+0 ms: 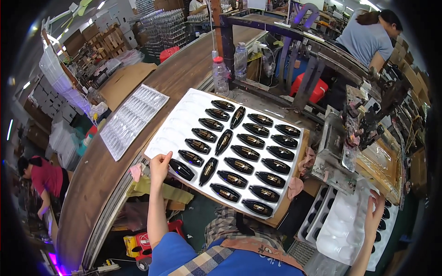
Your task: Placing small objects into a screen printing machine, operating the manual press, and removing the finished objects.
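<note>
A white moulded tray (pixel 172 126) lies on a brown board in front of me, with rows of glossy black pointed-oval pieces (pixel 251 140) carrying gold print; several pieces stand crosswise in one column. At the tray's near left edge my left hand (pixel 160 164) is closed, its fingertips at the end of a black oval piece (pixel 182 169) with no gold print showing. Far to the right, my right hand (pixel 375 207) grips the edge of an empty-looking white plastic tray (pixel 343 225). Under and beside that tray, more black pieces (pixel 386 213) show in another tray.
A clear plastic tray (pixel 133 122) rests on the long brown curved bench (pixel 99 184) at left. Bottles (pixel 220 76) stand behind the board. A metal printing machine (pixel 338 152) and a wooden frame (pixel 382 165) rise at right. Other people (pixel 368 39) work farther off.
</note>
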`<action>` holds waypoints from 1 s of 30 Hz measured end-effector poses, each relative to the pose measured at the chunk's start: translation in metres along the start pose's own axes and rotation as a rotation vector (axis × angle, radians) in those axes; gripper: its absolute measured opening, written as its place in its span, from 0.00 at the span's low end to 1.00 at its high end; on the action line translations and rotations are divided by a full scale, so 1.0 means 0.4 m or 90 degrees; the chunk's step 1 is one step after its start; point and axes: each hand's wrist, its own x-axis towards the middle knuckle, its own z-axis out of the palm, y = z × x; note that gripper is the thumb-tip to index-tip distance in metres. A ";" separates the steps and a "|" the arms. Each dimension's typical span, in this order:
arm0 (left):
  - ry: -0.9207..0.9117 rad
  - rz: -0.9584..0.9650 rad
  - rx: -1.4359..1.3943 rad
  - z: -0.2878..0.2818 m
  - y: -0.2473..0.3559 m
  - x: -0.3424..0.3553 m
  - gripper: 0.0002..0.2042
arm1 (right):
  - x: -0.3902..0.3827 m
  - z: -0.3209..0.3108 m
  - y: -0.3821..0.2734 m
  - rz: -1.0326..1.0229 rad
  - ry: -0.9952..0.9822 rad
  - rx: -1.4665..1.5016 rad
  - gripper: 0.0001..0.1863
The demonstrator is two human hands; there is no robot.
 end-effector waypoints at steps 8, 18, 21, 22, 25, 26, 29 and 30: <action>0.095 0.039 0.287 0.027 -0.011 0.014 0.22 | -0.031 -0.023 -0.003 0.010 0.035 0.022 0.18; 0.182 0.164 0.555 0.048 -0.068 0.038 0.23 | -0.003 -0.077 0.020 -0.009 0.035 -0.075 0.20; 0.191 0.246 0.467 0.023 -0.032 0.034 0.17 | 0.059 -0.124 0.054 0.032 0.067 -0.121 0.19; 0.180 0.265 0.457 0.043 0.024 0.026 0.17 | 0.083 -0.151 0.085 0.065 0.090 -0.151 0.20; 0.026 0.373 0.237 0.159 0.196 -0.051 0.10 | 0.121 -0.255 0.286 0.042 0.144 -0.385 0.25; -0.018 0.397 0.212 0.195 0.242 -0.067 0.08 | 0.138 -0.274 0.345 0.133 0.126 -0.447 0.27; -0.197 0.479 0.059 0.337 0.420 -0.160 0.03 | 0.165 -0.338 0.478 0.375 0.029 -0.545 0.35; -0.233 0.537 0.050 0.380 0.464 -0.183 0.03 | 0.163 -0.362 0.516 0.411 0.003 -0.545 0.36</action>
